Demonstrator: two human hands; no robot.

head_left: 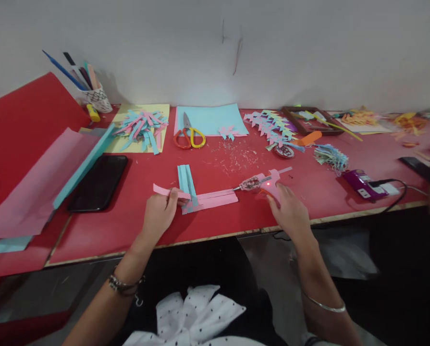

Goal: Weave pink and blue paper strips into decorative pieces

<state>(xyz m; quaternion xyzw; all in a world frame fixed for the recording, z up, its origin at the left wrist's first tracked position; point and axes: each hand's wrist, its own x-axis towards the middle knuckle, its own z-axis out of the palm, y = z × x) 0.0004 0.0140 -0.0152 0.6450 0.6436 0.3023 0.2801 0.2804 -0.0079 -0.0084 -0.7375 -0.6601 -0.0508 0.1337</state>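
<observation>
On the red surface [128, 226], the left hand [159, 211] pinches the left end of the pink strips [215, 198], where the blue strips [186, 182] cross them. The pink strips run left to right. At their right end the right hand [288, 211] grips the glue gun [268, 181], nozzle pointing leftward along them.

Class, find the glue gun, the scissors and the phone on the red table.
glue gun [271, 179], head view, on its pink body.
scissors [188, 129], head view, at the pivot where the blades meet.
phone [98, 182], head view, middle of its dark screen.
</observation>
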